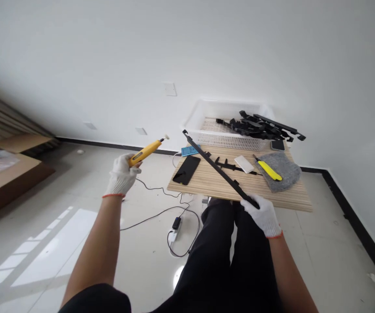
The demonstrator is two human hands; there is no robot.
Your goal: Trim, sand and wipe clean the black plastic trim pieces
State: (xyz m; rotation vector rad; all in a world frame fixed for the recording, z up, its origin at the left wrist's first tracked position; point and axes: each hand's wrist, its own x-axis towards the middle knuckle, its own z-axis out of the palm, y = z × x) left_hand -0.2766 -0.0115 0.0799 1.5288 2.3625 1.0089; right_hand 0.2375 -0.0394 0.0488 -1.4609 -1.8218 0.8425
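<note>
My left hand (121, 175), in a white glove, is closed round a yellow pen-shaped tool (145, 152) held out over the floor, its tip pointing up and to the right. My right hand (263, 214), also gloved, grips the near end of a long thin black strip (218, 168). The strip slants up and left across a small wooden table (288, 195). My legs in black trousers are under the table's near edge.
On the table lie a black phone (186, 169), a blue card (189, 151), a small white block (243, 164), a yellow utility knife (270, 170) on a grey cloth (283, 171), and a white basket (207, 126) of black parts. Cables and a plug (176, 224) lie on the floor.
</note>
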